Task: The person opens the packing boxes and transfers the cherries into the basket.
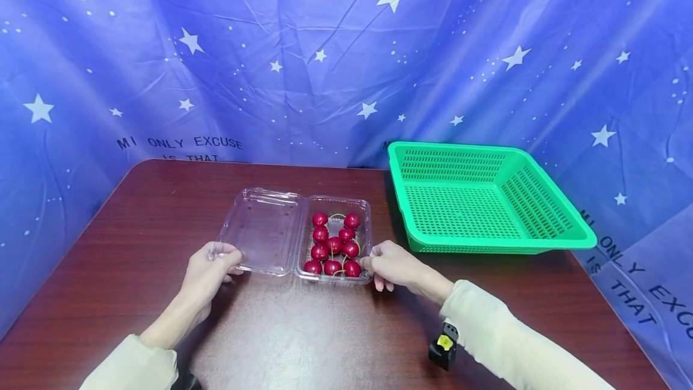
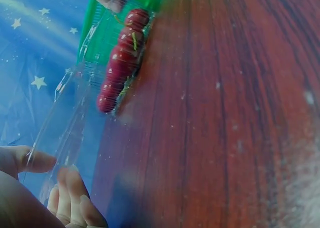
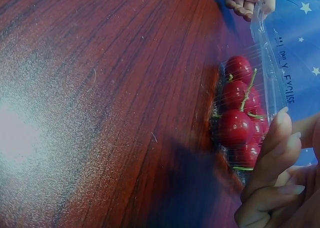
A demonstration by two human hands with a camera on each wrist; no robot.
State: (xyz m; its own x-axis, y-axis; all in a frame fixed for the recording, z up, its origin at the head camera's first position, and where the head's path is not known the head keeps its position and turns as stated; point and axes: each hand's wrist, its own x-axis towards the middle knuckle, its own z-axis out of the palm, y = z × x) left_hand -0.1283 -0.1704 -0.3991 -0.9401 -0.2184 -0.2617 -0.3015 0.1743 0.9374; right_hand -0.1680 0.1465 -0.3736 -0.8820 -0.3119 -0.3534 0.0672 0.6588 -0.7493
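Observation:
A clear plastic clamshell box (image 1: pixel 370 221) lies unfolded on the table, its lid (image 1: pixel 262 233) spread out to the left. Several dark red cherries (image 1: pixel 335 246) with green stems sit in the box's right half. My left hand (image 1: pixel 204 274) pinches the lid's near left corner, thumb on top and fingers beneath, as the left wrist view shows. At the box's near right side, my right hand (image 1: pixel 399 268) holds the rim between thumb and fingers. Cherries (image 3: pixel 236 128) show through the clear wall in the right wrist view, close to the right fingers (image 3: pixel 275 148).
A green slotted plastic basket (image 1: pixel 465 242) stands at the back right, behind the right hand. The brown wooden table (image 1: pixel 303 336) ends at a blue star-patterned cloth (image 1: pixel 303 65) hung behind and at both sides.

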